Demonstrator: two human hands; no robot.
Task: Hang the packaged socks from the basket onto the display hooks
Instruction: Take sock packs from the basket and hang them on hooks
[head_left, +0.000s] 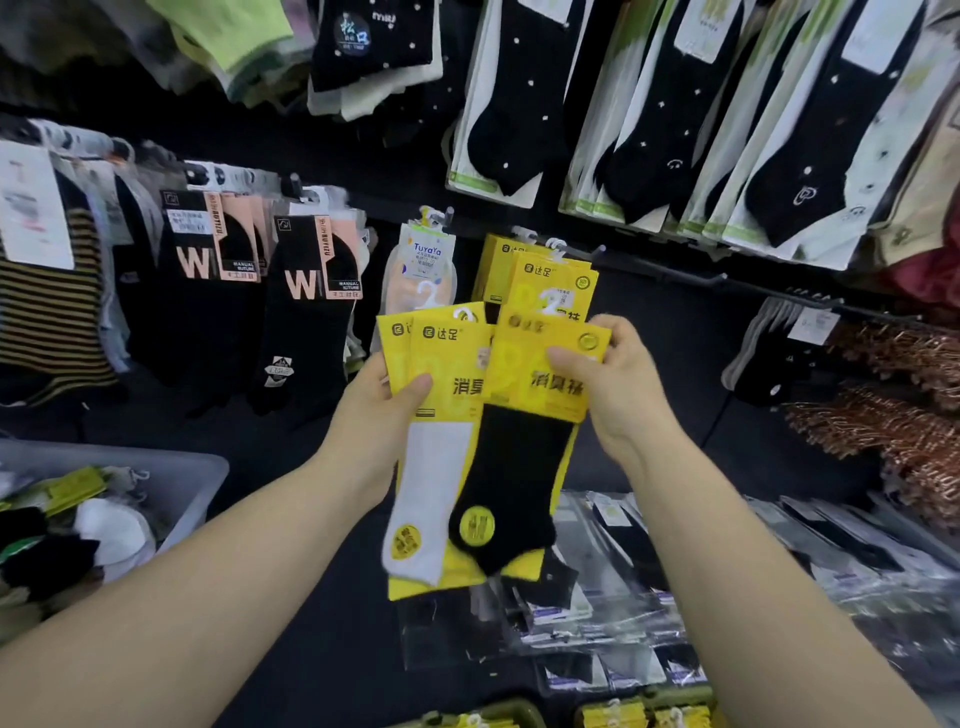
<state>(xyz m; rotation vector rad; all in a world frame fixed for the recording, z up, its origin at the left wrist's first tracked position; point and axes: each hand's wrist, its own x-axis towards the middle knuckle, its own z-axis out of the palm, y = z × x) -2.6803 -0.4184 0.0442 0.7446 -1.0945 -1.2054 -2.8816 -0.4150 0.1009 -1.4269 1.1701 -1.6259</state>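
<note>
My left hand (382, 402) grips a small stack of yellow-carded sock packs; the front one holds a white sock (431, 493). My right hand (618, 384) pinches the top of another yellow pack with a black sock (511, 483), overlapping the stack on its right. Just behind them, matching yellow packs (545, 280) hang on a display hook (587, 254). A grey plastic basket (200, 493) with loose sock packs sits at the lower left.
Black socks with "W" cards (306, 312) hang to the left, a pale TuYaYa pack (423, 270) beside the yellow ones. Dotted black socks (519, 114) hang above. A bare hook rail (727, 280) runs right. Clear-wrapped packs (649, 597) lie below.
</note>
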